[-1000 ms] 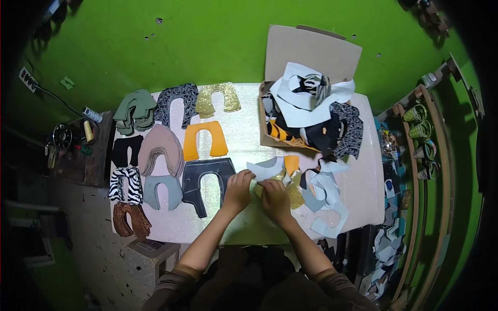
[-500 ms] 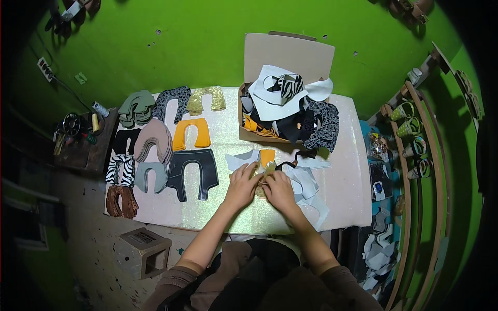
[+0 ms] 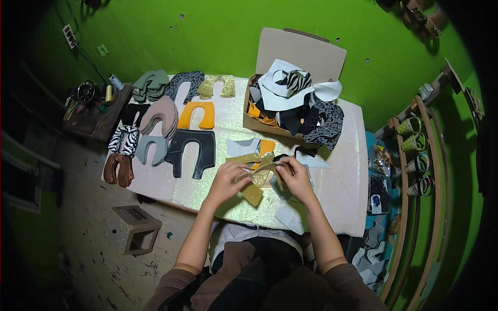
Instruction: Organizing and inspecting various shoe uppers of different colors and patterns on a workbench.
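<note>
My left hand [image 3: 226, 181] and my right hand [image 3: 296, 181] hold a gold glittery material scrap [image 3: 261, 178] between them above the table. The fingers of each hand are pinched on its ends. Just below it a squarish gold piece [image 3: 252, 195] shows by my left fingertips; I cannot tell whether it is joined to the held scrap. Beyond my hands lie another gold strip [image 3: 243, 159], an orange scrap [image 3: 267, 146] and a light grey scrap [image 3: 241, 147]. Pale blue-grey scraps [image 3: 290, 220] lie under and beside my right forearm, and a black scrap [image 3: 307, 151] lies past that hand.
An open cardboard box [image 3: 267, 127] heaped with offcuts stands at the back right. Stacks of U-shaped pieces fill the table's left side, among them black [image 3: 178, 150], orange [image 3: 191, 120], pink [image 3: 155, 118] and zebra-striped [image 3: 123, 139]. A wooden stool [image 3: 136, 223] stands on the floor.
My hands have risen from the scrap pile and moved a little apart, with the gold scrap lifted between them. Gold pieces hidden before now show. The whole view has shifted and turned slightly.
</note>
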### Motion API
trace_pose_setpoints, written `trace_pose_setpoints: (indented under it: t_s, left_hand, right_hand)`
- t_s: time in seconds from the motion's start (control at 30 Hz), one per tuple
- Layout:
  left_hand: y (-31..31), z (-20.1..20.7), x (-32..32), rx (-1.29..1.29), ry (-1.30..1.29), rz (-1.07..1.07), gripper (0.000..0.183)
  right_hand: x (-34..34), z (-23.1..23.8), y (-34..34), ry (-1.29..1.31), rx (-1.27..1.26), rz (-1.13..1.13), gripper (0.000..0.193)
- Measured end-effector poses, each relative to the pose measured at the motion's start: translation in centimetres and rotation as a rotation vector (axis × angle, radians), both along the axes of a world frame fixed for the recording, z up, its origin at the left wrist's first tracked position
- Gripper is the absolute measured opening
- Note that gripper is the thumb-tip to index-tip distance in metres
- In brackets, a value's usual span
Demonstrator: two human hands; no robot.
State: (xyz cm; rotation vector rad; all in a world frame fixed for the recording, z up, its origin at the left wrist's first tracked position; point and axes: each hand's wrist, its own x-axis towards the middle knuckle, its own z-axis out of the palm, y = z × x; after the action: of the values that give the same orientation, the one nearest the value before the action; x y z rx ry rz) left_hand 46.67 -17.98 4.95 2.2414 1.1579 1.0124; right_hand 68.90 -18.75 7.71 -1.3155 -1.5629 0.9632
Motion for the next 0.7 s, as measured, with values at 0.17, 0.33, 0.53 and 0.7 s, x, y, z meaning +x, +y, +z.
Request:
trace_pose_setpoints:
  t_s: [0.17,0.33,0.53,0.7]
  left_hand:
    - [-0.9,-0.5,-3.0,-0.596,-0.531,0.123,0.017]
    - [-0.6,0.6,-4.0,-0.809,-1.001,0.061,0.013]
    - [0.6,1.3,-6.7,-0.828,-0.978,0.133,0.029]
    - [1.9,1.7,-9.0,-0.921,-1.041,0.141,0.027]
  right_hand:
    - [-0.7,-2.3,0.8,0.168,-0.238,0.015,0.019]
    - [-2.3,-4.4,2.2,-0.085,-0.101,0.03,0.031]
    - [-2.7,-9.8,5.4,-0.423,-0.211,-0.397,0.044]
    - [-4.7,-8.6,6.2,-0.249,-0.303,-0.186,0.036]
